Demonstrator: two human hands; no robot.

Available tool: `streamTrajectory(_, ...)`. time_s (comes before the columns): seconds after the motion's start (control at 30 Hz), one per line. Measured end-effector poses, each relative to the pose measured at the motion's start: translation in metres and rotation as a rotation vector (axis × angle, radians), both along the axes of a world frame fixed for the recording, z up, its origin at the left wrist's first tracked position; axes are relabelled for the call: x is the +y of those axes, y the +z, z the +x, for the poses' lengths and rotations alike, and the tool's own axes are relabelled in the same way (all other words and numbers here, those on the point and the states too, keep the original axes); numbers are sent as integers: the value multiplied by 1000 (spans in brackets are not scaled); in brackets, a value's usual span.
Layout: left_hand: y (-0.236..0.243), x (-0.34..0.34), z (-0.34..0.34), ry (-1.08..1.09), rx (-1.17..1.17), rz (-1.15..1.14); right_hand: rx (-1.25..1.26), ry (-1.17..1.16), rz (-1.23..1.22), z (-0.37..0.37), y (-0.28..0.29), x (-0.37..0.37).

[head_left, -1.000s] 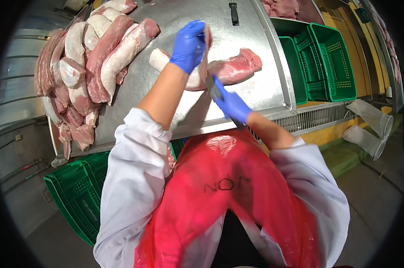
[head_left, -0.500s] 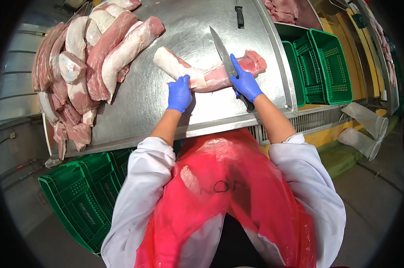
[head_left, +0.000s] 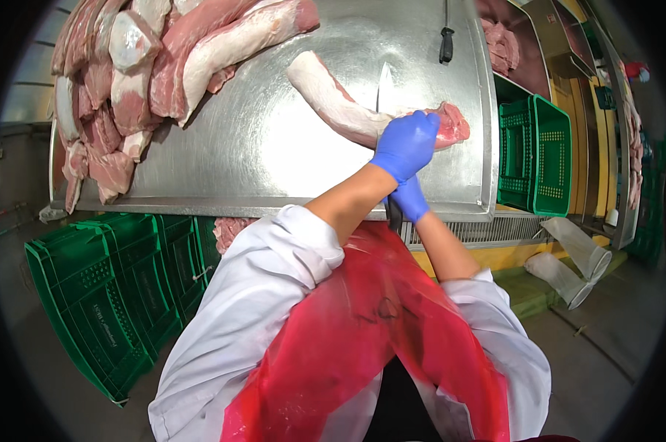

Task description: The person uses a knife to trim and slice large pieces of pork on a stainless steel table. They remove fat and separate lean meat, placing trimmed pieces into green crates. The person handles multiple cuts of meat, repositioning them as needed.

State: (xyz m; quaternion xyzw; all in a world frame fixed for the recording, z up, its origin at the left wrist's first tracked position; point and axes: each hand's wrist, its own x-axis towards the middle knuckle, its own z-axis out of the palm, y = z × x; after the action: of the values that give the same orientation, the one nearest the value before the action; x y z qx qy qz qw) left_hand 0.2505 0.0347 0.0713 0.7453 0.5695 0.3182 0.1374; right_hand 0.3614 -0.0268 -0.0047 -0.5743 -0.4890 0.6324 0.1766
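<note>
A long pork loin (head_left: 336, 107), pale fat on its left part and a pink cut end at the right, lies across the steel table in front of me. My left hand (head_left: 408, 144), blue-gloved, reaches over to the right and has its fingers curled on the loin near that pink end. Just below it and partly covered by it, my gloved right hand (head_left: 410, 199) grips a knife (head_left: 384, 87). The blade points away from me and comes out past the left hand. Where the edge meets the meat is hidden.
A heap of loins (head_left: 138, 81) covers the table's (head_left: 222, 166) left part. At the back right lies a black-handled sharpening steel (head_left: 446, 46). Green crates stand at the right (head_left: 550, 151) and lower left (head_left: 112, 295). Behind the right one, a metal tray holds cut meat (head_left: 499, 48).
My left hand has let go of the loin's middle and crossed to its right end. My right hand and the knife have come nearer me. The view has shifted too.
</note>
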Motion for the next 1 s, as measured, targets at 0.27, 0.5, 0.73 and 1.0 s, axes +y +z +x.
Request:
streamTrajectory(0.27,23,7,-11,115,-50,52,-152,131,307,-26,-8,-59)
streamTrajectory(0.5,53,14,-29,83,-61,126,-166,48,202,-74,-17,-1)
streamTrajectory(0.73,78,5,-30,69,19,218,36,-150,22,-115,-19,44)
streamTrajectory(1.0,100,-17,-40,79,-1,324,-75,-144,108,-173,18,-18)
